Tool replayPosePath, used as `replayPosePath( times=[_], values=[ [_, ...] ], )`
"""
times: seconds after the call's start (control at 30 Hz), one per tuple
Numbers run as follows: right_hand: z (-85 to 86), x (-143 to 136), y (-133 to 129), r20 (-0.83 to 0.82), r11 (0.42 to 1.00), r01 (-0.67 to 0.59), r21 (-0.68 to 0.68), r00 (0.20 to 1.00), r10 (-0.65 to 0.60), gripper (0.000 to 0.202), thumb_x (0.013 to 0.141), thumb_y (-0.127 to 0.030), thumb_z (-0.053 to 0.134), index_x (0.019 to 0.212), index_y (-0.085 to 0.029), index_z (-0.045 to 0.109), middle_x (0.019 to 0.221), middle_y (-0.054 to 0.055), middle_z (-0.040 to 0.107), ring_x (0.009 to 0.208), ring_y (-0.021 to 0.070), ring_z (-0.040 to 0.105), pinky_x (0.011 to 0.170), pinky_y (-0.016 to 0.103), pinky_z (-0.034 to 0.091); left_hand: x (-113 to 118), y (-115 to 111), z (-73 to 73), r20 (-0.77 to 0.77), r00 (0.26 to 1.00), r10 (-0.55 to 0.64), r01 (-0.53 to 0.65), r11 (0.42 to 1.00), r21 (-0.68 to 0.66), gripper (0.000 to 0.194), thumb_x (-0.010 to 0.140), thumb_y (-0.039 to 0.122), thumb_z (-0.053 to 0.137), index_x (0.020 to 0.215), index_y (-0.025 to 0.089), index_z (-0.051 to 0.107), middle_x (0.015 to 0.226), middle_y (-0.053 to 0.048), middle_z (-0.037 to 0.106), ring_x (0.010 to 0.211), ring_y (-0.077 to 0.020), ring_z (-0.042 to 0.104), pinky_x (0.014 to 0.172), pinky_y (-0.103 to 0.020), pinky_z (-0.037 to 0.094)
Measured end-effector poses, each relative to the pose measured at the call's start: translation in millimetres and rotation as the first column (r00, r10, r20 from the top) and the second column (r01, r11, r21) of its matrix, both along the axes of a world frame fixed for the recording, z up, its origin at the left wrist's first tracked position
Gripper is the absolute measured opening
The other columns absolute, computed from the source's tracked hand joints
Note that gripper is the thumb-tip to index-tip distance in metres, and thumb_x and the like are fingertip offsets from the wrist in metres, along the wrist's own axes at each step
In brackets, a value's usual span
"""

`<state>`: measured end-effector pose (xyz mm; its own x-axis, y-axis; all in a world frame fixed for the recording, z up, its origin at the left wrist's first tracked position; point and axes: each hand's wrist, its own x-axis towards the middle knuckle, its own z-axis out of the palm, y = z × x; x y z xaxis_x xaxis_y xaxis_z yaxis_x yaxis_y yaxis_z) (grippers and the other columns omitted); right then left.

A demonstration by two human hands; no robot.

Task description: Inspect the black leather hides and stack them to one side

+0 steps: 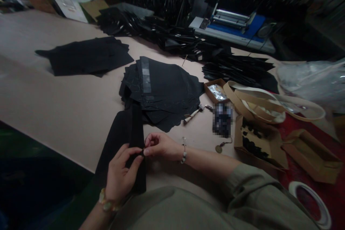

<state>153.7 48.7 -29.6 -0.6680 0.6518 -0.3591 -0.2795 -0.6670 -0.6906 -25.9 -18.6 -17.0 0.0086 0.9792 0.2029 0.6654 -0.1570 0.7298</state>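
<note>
A black sheet-like piece (115, 133), fabric or leather, lies at the table's front edge below my hands. My left hand (121, 172) is closed in a pinch, thumb and forefinger meeting over the sheet's right side. From the right, my right hand (160, 147) comes in with its fingertips pinched against the same spot. Between the fingertips shows a small dark piece (142, 152), too small and dim to name. Just beyond the hands rises a stack of black cut pieces (169, 82). A small hammer (192, 115) with a pale handle lies at the stack's right.
More black pieces (86, 57) lie at the left and along the back. To the right stand a cardboard box with small black parts (275, 143), another cardboard tray (315, 154), strap-like bands (302, 109) and a white tape roll (293, 187). A blue-based roller machine (234, 23) sits behind.
</note>
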Motion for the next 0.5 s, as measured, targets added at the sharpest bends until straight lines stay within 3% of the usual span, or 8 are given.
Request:
replayPosePath(
  times=[0.27, 0.4, 0.5],
  values=[
    [-0.6, 0, -1, 0.032, 0.999, 0.037, -0.021, 0.999, -0.036, 0.054, 0.046, -0.033, 0.096, 0.080, -0.015, 0.058, 0.059, -0.005, 0.063, 0.049, 0.0090, 0.058, 0.049, 0.021, 0.047, 3, 5, 4.6, -0.068, 0.997, -0.028, 0.034, 0.996, 0.087, 0.018, 0.088, 0.030, 0.057, 0.092, 0.021, 0.071, 0.101, -0.009, 0.068, 0.103, -0.0243, 0.066, 0.082, -0.030, 0.055],
    [-0.7, 0, -2, 0.016, 0.991, 0.126, 0.047, 0.992, -0.127, 0.051, 0.050, -0.035, 0.094, 0.084, -0.016, 0.062, 0.065, -0.005, 0.064, 0.055, 0.0085, 0.058, 0.054, 0.021, 0.045, 0, 13, 9.1, -0.019, 0.996, -0.083, 0.083, 0.997, -0.003, 0.021, 0.088, 0.035, 0.057, 0.095, 0.022, 0.072, 0.101, -0.008, 0.070, 0.106, -0.0251, 0.065, 0.091, -0.033, 0.053],
    [3.8, 2, -1, 0.031, 0.960, 0.196, 0.199, 0.978, -0.206, 0.046, 0.057, -0.037, 0.091, 0.092, -0.018, 0.068, 0.075, -0.003, 0.065, 0.065, 0.0091, 0.058, 0.064, 0.024, 0.047, 2, 17, 13.9, 0.165, 0.983, -0.085, 0.110, 0.983, -0.148, 0.033, 0.087, 0.037, 0.059, 0.115, 0.022, 0.067, 0.113, -0.008, 0.070, 0.108, -0.0248, 0.065, 0.097, -0.036, 0.051]
  ],
)
